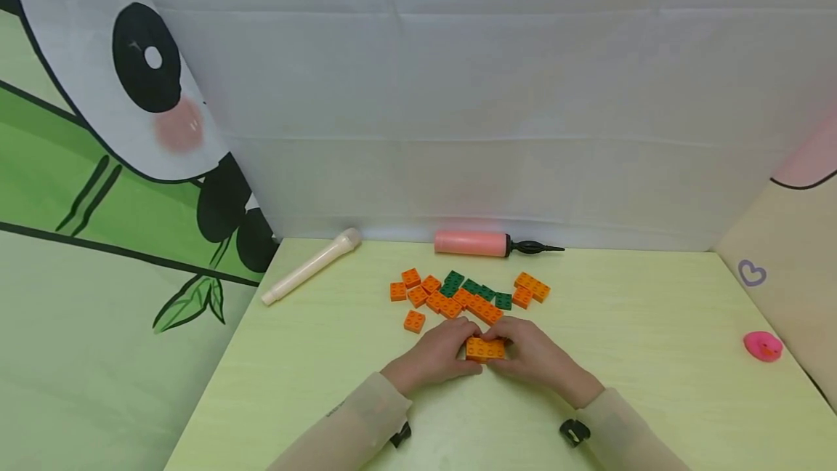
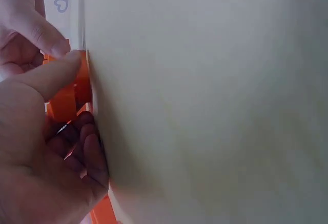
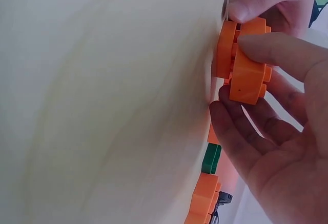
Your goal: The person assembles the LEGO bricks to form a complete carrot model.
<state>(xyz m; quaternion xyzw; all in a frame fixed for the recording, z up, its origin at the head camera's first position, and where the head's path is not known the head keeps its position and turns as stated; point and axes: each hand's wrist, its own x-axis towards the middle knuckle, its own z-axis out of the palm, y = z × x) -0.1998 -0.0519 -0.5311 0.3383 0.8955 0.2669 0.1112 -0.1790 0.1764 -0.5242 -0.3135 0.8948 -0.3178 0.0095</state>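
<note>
At the front of the table, both hands hold a pair of orange toy building bricks, one above the other. My left hand grips the left end, its thumb along the near side and fingers curled behind. From the right, my right hand pinches the upper brick between thumb and fingers. The lower brick lies close against the tabletop, slightly skewed to the upper one, with a narrow gap showing between them. In the left wrist view, the left thumb partly covers the bricks.
Just behind the hands lie several loose orange bricks and green bricks. A pink hand pump lies along the back wall, a pale stick at the back left. A pink rubber duck sits by the right edge.
</note>
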